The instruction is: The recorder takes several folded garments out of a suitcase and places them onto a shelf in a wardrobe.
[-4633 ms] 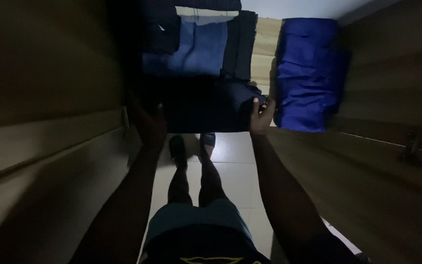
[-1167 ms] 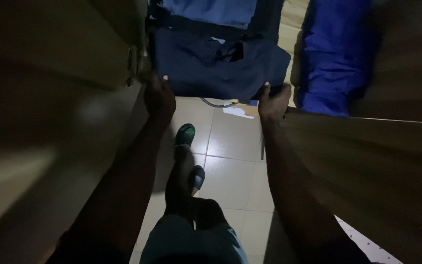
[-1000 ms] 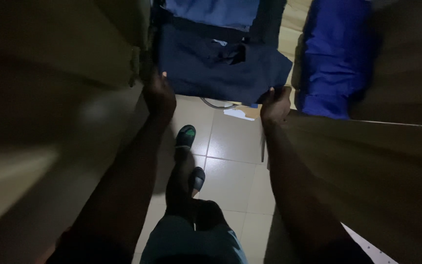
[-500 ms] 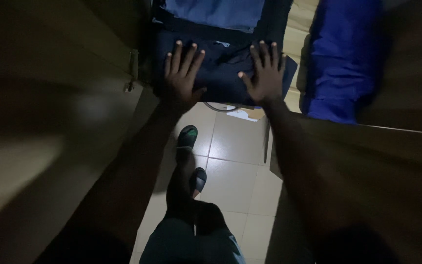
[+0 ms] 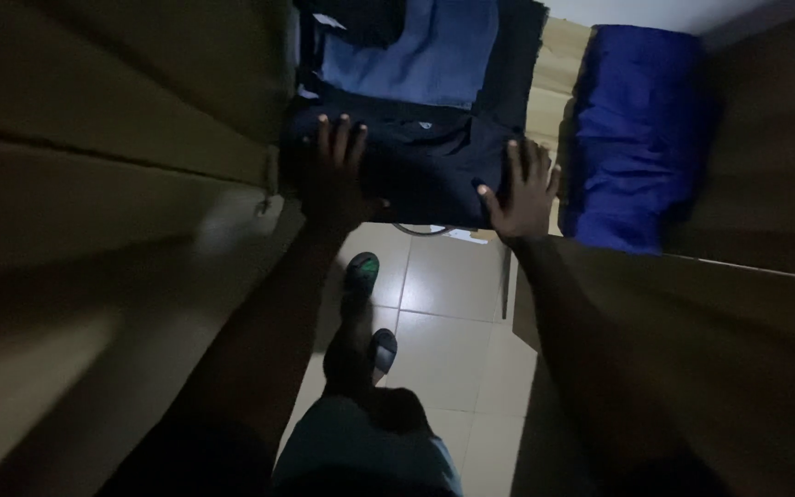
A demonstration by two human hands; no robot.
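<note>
A folded dark navy garment [image 5: 420,161] lies at the front of a wooden wardrobe shelf [image 5: 558,78]. My left hand [image 5: 335,170] rests flat on its left part, fingers spread. At the garment's right edge my right hand [image 5: 522,193] presses flat, fingers apart. Neither hand grips anything. Behind the navy piece sits a folded lighter blue garment [image 5: 434,55] with more dark cloth around it.
A bright blue folded bundle [image 5: 632,138] lies on the shelf to the right. Open wardrobe doors flank the opening, left [image 5: 112,101] and right [image 5: 738,313]. Below are pale floor tiles [image 5: 443,322], my legs and dark slippers [image 5: 361,276]. The scene is dim.
Earlier both hands held the navy garment by its front edge. They let go, laid flat on top, and the right hand has since slid to its right edge.
</note>
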